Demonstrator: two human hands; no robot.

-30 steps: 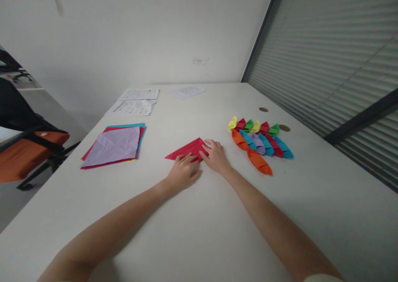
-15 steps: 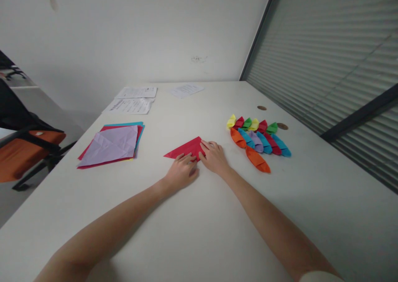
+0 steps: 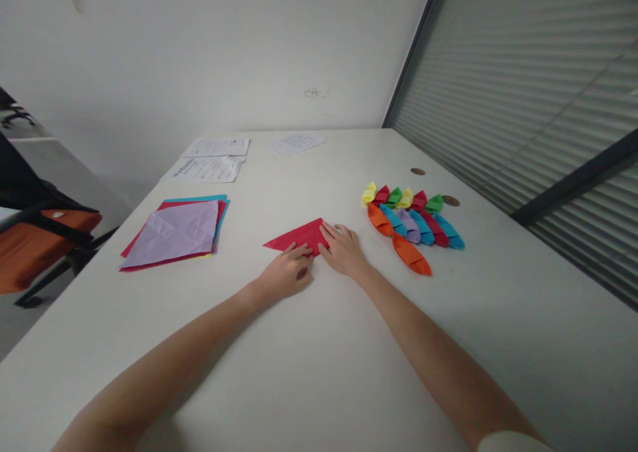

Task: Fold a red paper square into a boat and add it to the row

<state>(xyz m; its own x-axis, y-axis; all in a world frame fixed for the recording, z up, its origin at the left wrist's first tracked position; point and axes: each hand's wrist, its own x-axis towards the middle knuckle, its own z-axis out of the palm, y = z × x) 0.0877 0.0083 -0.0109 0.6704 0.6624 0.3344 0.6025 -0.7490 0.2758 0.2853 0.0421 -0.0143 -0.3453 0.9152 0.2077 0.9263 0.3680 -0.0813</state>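
1. Left hand: flat, palm down, fingers spread, nothing gripped. Fingertips rest on the near edge of the red paper triangle.
2. Right hand: also flat and ungripped, fingertips on the triangle's right corner. The two hands nearly touch.
3. The triangle lies flat on the white table, centre, just beyond both hands, long point aimed left.
4. Looks like a crease being pressed down. To do it well, I'd say:
   - pin the right corner with one hand so the layers can't skid
   - check the edges line up before adding pressure
   - run a fingertip or nail along the fold from the pinned end outward, one firm pass
   - press straight down; the paper looks thin and would wrinkle under sideways drag
5. Main risk: layers drifting apart near the far left tip, where neither hand reaches.
6. Around: stack of coloured sheets well left, row of folded paper pieces near the right hand, printed pages far back.
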